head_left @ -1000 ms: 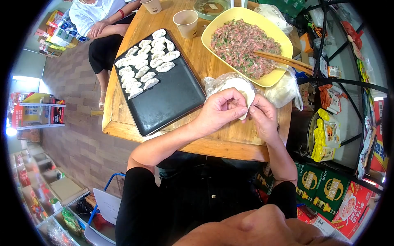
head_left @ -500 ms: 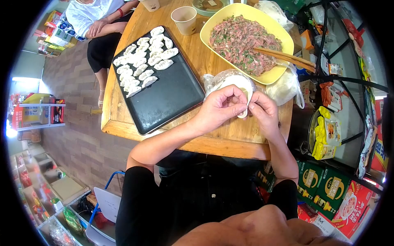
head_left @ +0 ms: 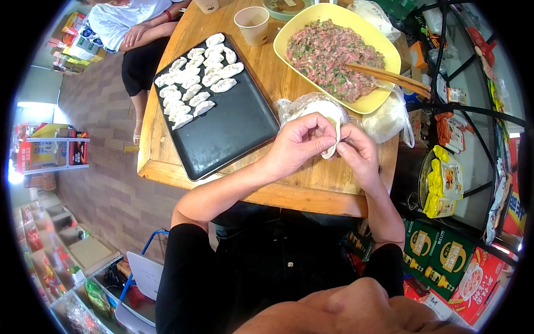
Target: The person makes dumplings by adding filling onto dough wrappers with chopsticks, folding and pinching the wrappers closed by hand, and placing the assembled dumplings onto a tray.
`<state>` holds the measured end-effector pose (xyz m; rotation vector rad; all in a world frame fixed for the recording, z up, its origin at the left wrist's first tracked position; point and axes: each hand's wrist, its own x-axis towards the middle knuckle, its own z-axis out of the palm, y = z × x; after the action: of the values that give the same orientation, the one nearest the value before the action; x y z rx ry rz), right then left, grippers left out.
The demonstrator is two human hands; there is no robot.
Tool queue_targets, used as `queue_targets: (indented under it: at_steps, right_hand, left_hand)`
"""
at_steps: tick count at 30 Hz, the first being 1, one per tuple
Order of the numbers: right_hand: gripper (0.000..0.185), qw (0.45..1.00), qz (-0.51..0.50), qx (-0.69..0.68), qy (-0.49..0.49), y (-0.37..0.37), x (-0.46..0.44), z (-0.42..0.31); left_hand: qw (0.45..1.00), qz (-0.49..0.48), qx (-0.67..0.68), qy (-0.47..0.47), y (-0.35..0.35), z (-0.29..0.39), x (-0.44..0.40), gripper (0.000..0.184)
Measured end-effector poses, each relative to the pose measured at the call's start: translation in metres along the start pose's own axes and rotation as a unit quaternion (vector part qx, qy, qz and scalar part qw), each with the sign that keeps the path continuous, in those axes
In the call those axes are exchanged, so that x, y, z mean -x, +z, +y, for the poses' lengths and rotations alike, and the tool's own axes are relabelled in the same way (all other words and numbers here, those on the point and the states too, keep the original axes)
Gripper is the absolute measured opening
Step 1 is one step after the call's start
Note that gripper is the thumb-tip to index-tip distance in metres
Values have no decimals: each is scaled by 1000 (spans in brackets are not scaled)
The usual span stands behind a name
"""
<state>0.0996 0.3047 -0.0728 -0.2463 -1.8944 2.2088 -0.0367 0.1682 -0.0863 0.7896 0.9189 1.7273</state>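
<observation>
Between my two hands is a folded dumpling, its pale wrapper pinched at the edge. My left hand grips it from the left with thumb and fingers. From the right, the thumb and fingertips of my right hand press on the same wrapper. Just behind the hands lies a stack of round dumpling wrappers in clear plastic, partly covered by my fingers. A black tray to the left carries several rows of finished dumplings on its far half. Beyond my right hand stands a yellow bowl of minced meat filling.
Chopsticks rest in the bowl, jutting right. A paper cup stands between tray and bowl. A plastic bag lies at the table's right side. A seated person is at the far left. Shelves with yellow packets stand at right.
My fingers have shifted slightly along the dumpling's edge, still pinching it. The whole view has moved a little; tray and bowl keep their places on the table.
</observation>
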Motion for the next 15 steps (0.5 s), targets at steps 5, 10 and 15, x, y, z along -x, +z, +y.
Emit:
queue_targets:
  at_steps: [5, 10, 15]
  right_hand:
    - [6, 1000, 2, 4, 4, 1, 0, -1]
    - [5, 1000, -1, -2, 0, 0, -1, 0]
    - [6, 1000, -6, -4, 5, -2, -1, 1]
  left_hand:
    - [1000, 7, 3, 0, 1, -1, 0, 10]
    - [1000, 5, 0, -1, -1, -1, 0, 10]
    - [1000, 6, 19, -10, 0, 2, -1, 11]
